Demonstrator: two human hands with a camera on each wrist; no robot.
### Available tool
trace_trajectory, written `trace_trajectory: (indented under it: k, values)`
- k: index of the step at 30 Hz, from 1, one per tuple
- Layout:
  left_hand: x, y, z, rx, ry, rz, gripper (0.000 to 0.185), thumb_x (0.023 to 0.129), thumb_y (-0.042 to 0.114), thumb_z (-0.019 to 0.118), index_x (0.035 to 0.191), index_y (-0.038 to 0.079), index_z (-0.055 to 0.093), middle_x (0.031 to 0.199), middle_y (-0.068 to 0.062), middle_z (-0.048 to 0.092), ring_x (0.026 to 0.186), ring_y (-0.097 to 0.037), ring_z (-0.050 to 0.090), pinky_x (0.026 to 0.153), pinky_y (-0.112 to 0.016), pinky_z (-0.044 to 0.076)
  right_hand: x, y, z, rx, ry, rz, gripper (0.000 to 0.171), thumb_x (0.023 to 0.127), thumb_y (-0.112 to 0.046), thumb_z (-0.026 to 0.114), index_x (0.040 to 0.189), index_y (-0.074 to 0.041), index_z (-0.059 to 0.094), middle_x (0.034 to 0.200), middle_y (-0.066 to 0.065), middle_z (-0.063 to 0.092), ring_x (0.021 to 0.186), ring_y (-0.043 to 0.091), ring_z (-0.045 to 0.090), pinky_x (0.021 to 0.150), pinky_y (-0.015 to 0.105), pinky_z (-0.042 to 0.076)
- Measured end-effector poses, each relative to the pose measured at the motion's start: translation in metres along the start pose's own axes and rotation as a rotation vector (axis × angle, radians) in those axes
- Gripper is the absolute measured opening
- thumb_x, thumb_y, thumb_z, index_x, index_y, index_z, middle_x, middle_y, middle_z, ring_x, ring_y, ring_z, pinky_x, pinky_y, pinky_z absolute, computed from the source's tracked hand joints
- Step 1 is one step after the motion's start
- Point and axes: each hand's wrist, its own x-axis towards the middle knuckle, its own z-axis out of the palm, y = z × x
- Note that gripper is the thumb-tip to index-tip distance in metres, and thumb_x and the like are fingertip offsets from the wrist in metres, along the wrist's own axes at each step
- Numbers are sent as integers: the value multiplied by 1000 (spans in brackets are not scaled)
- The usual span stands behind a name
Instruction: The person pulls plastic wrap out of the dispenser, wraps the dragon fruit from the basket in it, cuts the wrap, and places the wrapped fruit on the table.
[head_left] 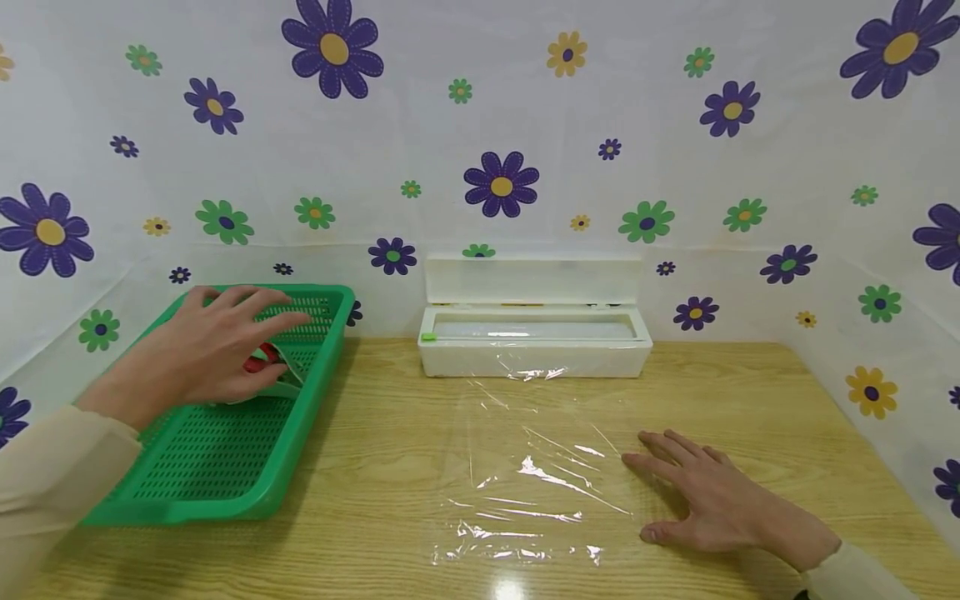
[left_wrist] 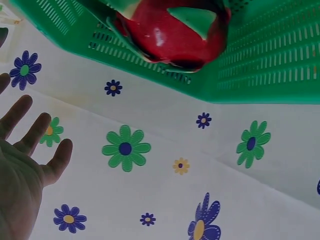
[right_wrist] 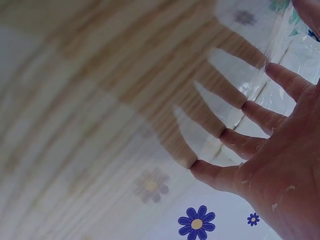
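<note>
My left hand [head_left: 213,346] hovers over a green basket [head_left: 273,479], fingers spread and loosely bent, holding nothing. Beneath it lies a glossy red item [head_left: 258,358] with pale and green parts, partly hidden by the hand; its kind is unclear, also in the left wrist view, where the red item [left_wrist: 165,32] sits against the basket wall. Clear cling film [head_left: 540,483] runs from a white dispenser box [head_left: 536,360] toward me over the table. At the film's right edge my right hand [head_left: 708,496] rests its fingertips on the surface, fingers spread; in the right wrist view those fingers [right_wrist: 215,175] meet their reflections.
The dispenser's lid [head_left: 532,281] stands raised against the flowered curtain [head_left: 570,125] at the back, with a green slider [head_left: 428,337] at its left front corner. Wood-grain table [head_left: 375,467] lies between basket and film. The curtain also closes off both sides.
</note>
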Motion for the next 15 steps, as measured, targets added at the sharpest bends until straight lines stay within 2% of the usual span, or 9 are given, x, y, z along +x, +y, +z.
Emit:
trace_trajectory:
  k: [8, 15]
  values:
    - [-4, -12, 13, -9, -99, -66, 60, 85, 45, 74, 140, 23, 59, 142, -18, 56, 123, -45, 56, 84, -74, 47, 0, 0, -1, -3, -9, 9, 83, 82, -73, 68, 147, -25, 53, 155, 14, 48, 138, 51, 47, 92, 77, 44]
    - [-3, -26, 25, -3, -188, -86, 85, 76, 57, 82, 146, 23, 50, 151, -19, 45, 126, -48, 52, 84, -78, 45, 0, 1, 1, 5, -10, 4, 82, 82, -72, 68, 148, -25, 53, 156, 15, 47, 139, 51, 46, 93, 78, 43]
